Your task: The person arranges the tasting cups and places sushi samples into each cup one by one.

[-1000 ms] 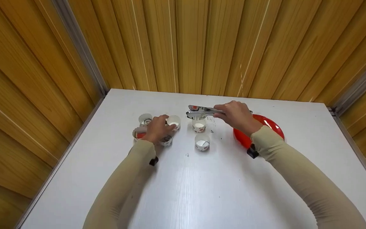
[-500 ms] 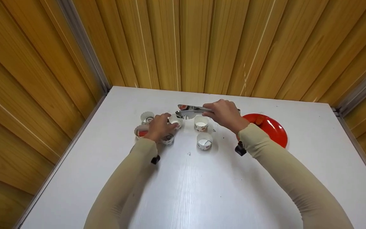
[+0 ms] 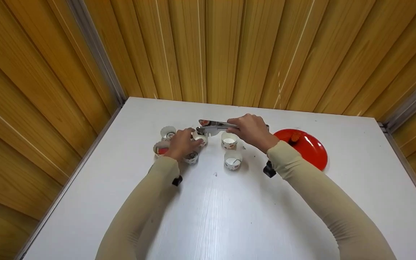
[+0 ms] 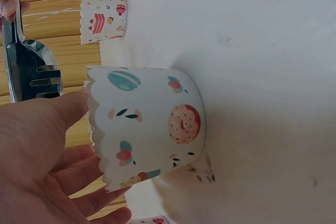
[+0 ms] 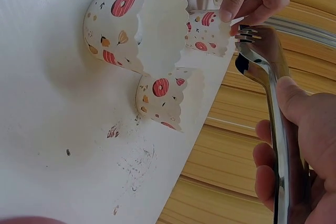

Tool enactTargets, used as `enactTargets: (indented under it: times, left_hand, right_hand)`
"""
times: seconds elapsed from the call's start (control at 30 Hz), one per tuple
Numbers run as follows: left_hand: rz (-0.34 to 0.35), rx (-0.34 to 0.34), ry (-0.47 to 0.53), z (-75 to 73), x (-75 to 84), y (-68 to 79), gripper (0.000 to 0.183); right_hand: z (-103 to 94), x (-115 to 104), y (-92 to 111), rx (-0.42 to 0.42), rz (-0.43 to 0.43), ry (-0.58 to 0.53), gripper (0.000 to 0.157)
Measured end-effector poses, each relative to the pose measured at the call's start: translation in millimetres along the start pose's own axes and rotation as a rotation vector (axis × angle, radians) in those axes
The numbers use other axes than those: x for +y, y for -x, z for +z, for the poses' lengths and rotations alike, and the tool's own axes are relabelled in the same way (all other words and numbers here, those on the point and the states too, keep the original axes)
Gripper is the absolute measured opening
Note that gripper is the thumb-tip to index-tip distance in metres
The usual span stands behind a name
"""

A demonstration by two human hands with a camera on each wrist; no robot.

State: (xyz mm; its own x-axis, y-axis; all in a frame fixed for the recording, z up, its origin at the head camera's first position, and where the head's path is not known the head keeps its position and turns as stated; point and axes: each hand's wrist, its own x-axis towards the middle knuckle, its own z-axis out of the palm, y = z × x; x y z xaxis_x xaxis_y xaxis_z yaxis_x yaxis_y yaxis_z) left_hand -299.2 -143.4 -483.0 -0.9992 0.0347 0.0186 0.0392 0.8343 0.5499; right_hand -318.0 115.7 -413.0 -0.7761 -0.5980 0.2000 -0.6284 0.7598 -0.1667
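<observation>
My left hand (image 3: 182,145) holds a white paper baking cup (image 4: 149,124) printed with doughnuts; thumb and fingers sit at its scalloped rim. In my right hand (image 3: 250,130) is a pair of metal serving tongs (image 5: 279,140) with one forked jaw. The tongs' tips hang right by the rim of the held cup in the head view. Something dark shows at those tips in the right wrist view; what it is I cannot tell. Two more paper cups, a back one (image 3: 229,143) and a front one (image 3: 233,165), stand upright to the right of the held cup.
Left of the held cup stand a back cup (image 3: 167,134), a cup with red contents (image 3: 161,150) and a front cup (image 3: 191,159), partly behind the left hand. A red plate (image 3: 312,153) bears a small orange-and-dark piece (image 3: 295,137). Dark crumbs dot the white table (image 3: 208,216).
My right hand has carried the tongs leftward from above the right-hand back cup to the cup at my left hand. More of the plate and its piece shows. The left hand stays at its cup.
</observation>
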Motion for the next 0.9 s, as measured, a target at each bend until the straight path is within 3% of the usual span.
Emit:
enactTargets:
  times: [0.9]
  left_hand:
    - [-0.013,0.005,0.019,2.2,2.8,2.7,0.041]
  right_hand:
    - [13.4,-1.8,0.3,0.0,-0.014,-0.028,0.03]
